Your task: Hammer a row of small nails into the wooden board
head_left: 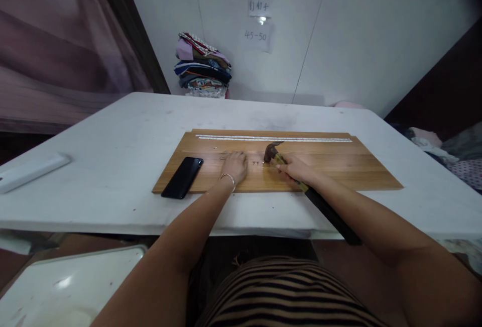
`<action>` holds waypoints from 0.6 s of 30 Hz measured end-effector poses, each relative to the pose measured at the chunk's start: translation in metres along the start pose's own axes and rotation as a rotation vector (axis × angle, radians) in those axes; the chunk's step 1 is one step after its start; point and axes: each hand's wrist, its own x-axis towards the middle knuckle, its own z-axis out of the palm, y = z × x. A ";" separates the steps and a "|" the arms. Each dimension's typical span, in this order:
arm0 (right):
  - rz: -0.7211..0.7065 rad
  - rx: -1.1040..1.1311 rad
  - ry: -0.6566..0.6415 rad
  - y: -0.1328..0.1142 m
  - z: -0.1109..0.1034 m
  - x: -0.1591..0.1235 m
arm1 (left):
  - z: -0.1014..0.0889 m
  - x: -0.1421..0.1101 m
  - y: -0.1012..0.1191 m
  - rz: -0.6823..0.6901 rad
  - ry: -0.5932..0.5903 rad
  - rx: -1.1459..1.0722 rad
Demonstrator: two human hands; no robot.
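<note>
My right hand [295, 167] is wrapped around the handle of a claw hammer [326, 209], close to its head. The rusty hammer head [270, 152] is over the wooden board [327, 174]. On the board lies my left hand [236, 165], palm down, with a bracelet at the wrist; its fingers reach forward and the fingertips are partly hidden. Beside its fingers are several loose nails [224, 155], and a single nail [214, 147] lies farther left. Between my hands a short row of small nail heads [256, 162] shows at the board's surface.
A black phone [183, 177] lies across the board's left front corner. White measuring strips [273, 138] run along the back. The board rests on a white table [116, 166] with a long white object [33, 170] at left. Folded clothes [203, 68] are stacked by the wall.
</note>
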 end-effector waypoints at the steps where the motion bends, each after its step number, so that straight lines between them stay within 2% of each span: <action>1: 0.009 0.003 -0.003 0.000 0.001 -0.001 | 0.000 0.000 0.000 0.000 0.002 0.003; 6: 0.061 0.007 0.002 -0.005 0.001 -0.005 | -0.003 0.000 0.002 -0.010 -0.016 0.016; 12: 0.056 -0.021 0.027 -0.008 0.001 -0.003 | -0.005 0.000 0.002 -0.007 -0.023 -0.005; 18: 0.073 0.013 -0.005 -0.007 0.003 -0.006 | -0.008 -0.001 0.004 -0.008 -0.035 0.008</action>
